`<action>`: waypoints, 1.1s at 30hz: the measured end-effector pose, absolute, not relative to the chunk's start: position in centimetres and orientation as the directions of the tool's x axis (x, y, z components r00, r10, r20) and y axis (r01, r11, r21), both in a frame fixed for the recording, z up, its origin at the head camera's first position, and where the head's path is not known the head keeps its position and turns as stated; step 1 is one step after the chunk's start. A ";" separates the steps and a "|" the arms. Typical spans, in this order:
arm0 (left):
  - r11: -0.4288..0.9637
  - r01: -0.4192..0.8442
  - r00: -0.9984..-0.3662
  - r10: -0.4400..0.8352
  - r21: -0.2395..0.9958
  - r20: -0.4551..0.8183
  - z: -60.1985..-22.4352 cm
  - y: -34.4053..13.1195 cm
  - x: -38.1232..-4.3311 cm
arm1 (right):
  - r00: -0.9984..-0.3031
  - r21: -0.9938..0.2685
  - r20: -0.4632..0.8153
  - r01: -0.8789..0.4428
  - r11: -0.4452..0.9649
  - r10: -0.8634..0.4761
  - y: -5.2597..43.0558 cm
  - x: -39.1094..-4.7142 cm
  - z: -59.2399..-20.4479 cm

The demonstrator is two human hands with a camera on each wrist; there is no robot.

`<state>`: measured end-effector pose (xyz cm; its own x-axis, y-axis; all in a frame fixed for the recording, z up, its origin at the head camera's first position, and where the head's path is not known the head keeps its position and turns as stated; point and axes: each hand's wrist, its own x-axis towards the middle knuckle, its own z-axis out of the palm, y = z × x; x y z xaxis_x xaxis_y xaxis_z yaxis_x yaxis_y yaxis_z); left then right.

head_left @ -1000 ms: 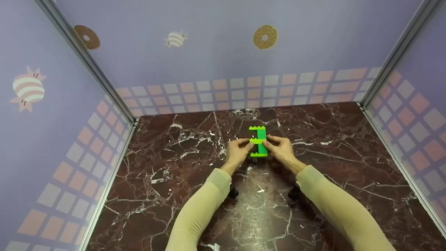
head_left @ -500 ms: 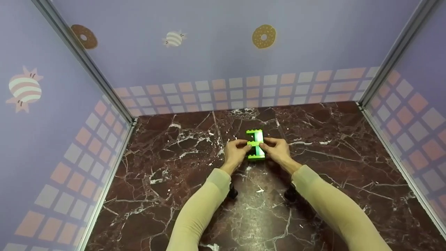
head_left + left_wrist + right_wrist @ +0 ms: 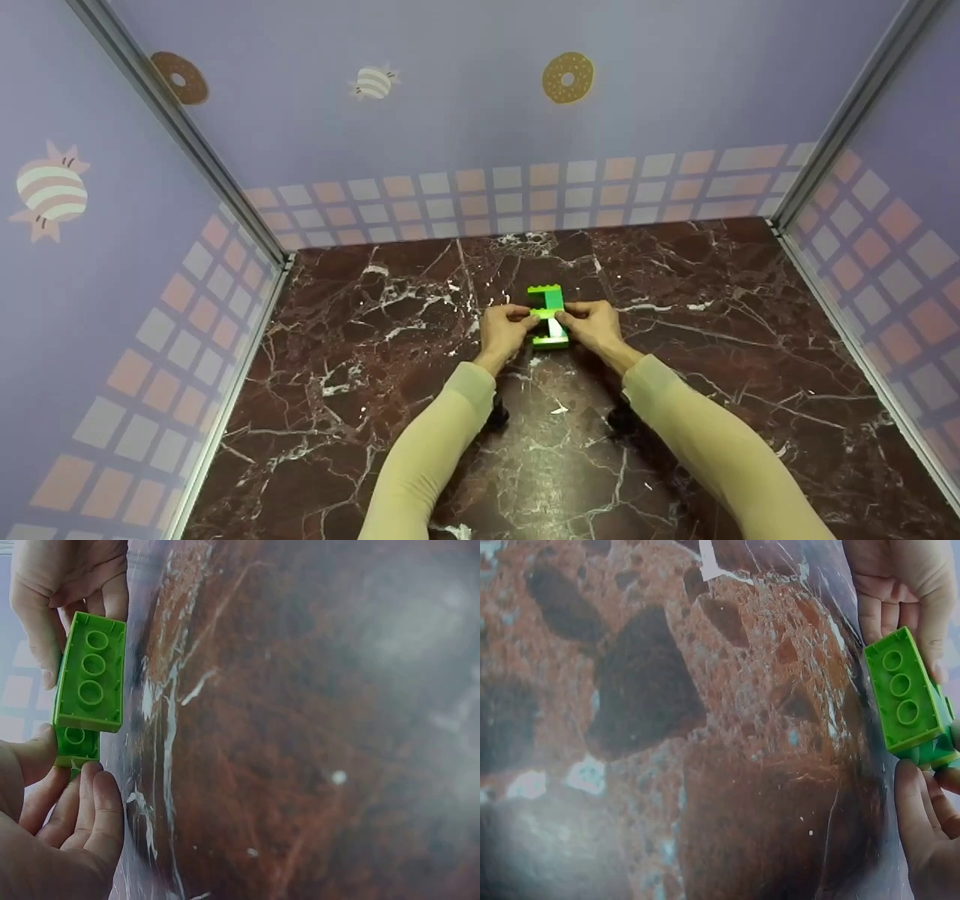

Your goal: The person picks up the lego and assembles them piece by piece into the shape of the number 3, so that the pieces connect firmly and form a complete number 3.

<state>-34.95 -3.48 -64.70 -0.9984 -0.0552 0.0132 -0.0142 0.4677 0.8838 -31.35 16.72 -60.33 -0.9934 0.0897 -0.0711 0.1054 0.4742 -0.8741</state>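
Observation:
A toy brick assembly [image 3: 553, 299] has lime bricks at its far end, middle and near end, joined by darker green ones. My left hand [image 3: 501, 332] pinches the left end of the middle lime brick [image 3: 541, 313]. On the opposite side, my right hand [image 3: 595, 328] grips the assembly around the middle, its thumb on top. Both wrist views show the hollow underside of the near lime brick [image 3: 105, 682], with round tubes inside. Fingers partly hide the middle section. Whether the assembly touches the table is unclear.
The dark red marbled tabletop [image 3: 375, 330] carries white veins and small pale specks. Lilac panels with candy and doughnut prints enclose it at the back [image 3: 465, 112], left [image 3: 135, 300] and right [image 3: 892, 247], joined by grey metal posts.
Both hands have brought the brick assembly slightly towards the person and a little left, tilting it somewhat. The grip on it looks the same.

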 end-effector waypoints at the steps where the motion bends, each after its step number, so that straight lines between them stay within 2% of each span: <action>1: 0.486 -0.020 -0.999 -0.053 0.874 0.007 -64.7 -3.5 -35.0 | -0.993 -0.874 -0.073 0.108 0.473 0.092 16.7 -31.3 -60.3; 9: 0.574 0.022 -0.996 -0.054 0.819 0.065 -63.4 -3.0 -33.8 | -0.991 -0.849 -0.064 0.114 0.517 0.114 16.8 -31.4 -60.6; 17: 0.550 0.028 -0.997 -0.042 0.835 0.062 -62.8 -3.0 -33.2 | -0.993 -0.842 -0.062 0.104 0.530 0.097 17.0 -31.4 -61.0; 25: 0.576 0.054 -0.995 -0.035 0.816 0.090 -63.8 -3.2 -33.8 | -0.998 -0.820 -0.001 0.033 0.571 0.055 17.2 -31.8 -61.5; 28: 0.595 0.081 -0.994 -0.015 0.800 0.112 -64.7 -3.3 -34.5 | -0.999 -0.817 0.002 0.025 0.575 0.047 17.2 -31.8 -61.1; 33: 0.630 0.163 -0.984 0.051 0.759 0.169 -65.7 -3.6 -35.3 | -0.996 -0.805 0.077 -0.037 0.592 0.042 18.2 -32.5 -61.7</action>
